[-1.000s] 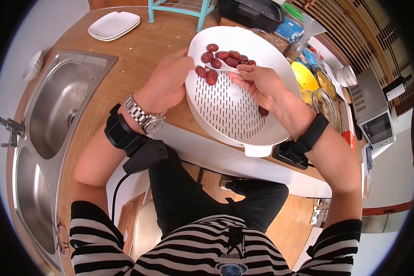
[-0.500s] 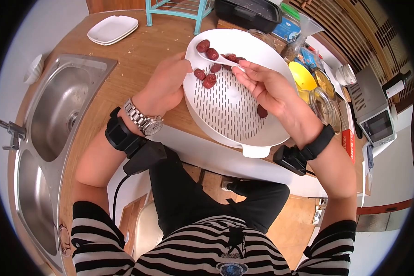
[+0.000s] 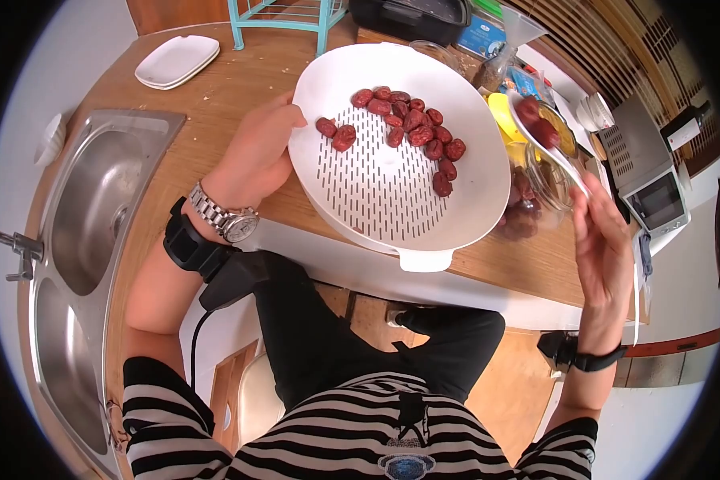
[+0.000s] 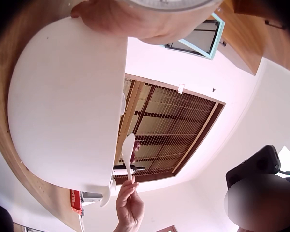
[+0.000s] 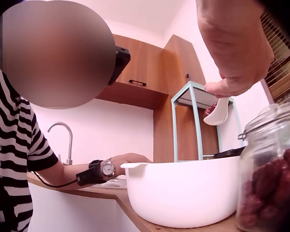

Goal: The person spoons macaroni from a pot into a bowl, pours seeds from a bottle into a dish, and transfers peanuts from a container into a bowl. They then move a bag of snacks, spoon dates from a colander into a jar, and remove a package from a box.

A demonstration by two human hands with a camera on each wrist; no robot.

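A white strainer bowl (image 3: 360,204) with a slotted bottom holds several wrinkled red dates (image 3: 412,120) along its far and right side. My left hand (image 3: 260,144) grips its left rim, thumb at the edge and the other fingers hidden by the wall. To the right of the bowl, my right hand (image 3: 604,240) pinches the handle of a white spoon (image 3: 564,162). A few dates (image 3: 544,132) lie in the spoon, which is raised. In the head view it overlaps an open glass jar (image 5: 261,145) with dates inside (image 5: 275,186).
A steel double sink (image 3: 96,216) is at the left. White plates (image 3: 176,60), a teal rack (image 3: 284,24) and a black container (image 3: 412,20) stand farther back. Beyond the jar are a yellow bowl (image 3: 502,116) and a microwave (image 3: 660,204).
My right hand has lifted the spoon with dates out of the strainer bowl and moved it right, to the jar's side. My left hand and the bowl have shifted slightly left.
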